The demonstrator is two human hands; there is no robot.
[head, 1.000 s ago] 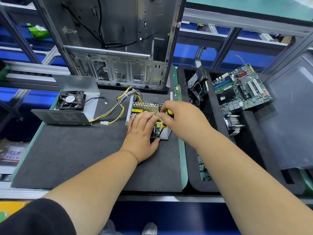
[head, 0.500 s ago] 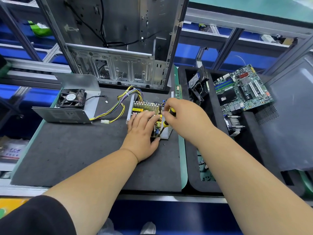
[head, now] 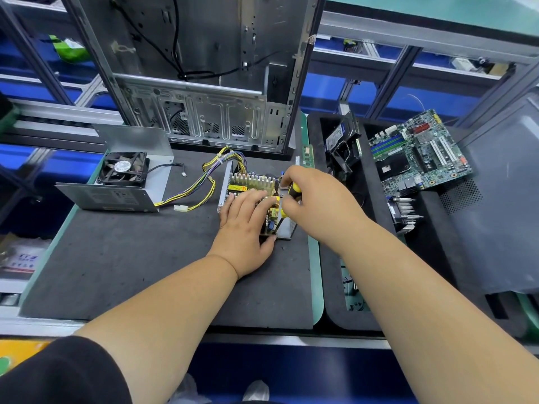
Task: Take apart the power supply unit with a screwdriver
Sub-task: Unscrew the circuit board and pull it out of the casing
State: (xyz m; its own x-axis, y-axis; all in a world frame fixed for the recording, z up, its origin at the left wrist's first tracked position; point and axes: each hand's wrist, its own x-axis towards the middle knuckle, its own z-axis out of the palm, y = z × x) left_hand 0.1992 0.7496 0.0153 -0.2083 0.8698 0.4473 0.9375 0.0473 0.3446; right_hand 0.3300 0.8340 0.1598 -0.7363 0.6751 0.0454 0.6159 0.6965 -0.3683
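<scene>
The step in hand looks like the loosening of a screw that fixes the circuit board to the metal base of the power supply unit, which lies open on the dark foam mat of the worktop, a little right of its middle. The cover with the fan is already off and stands well apart to the left, joined to the board only by the bundle of yellow and purple wires. The left hand rests flat on the near part of the board, its fingers straight and spread over the components, the thumb against the near edge – it presses the unit down so it does not turn. The right hand is curled round the yellow and black handle of the screwdriver, and the thin shaft goes down toward the near right corner of the board, just beside the left thumb. The tip itself is too small to tell if it sits in a screw. I judge that the next move calls for steady downward pressure while turning, then lifting the freed screw away before the board is taken out – the tip could slip onto the components. Behind stands an empty computer case, and to the right a motherboard lies in a black tray.
</scene>
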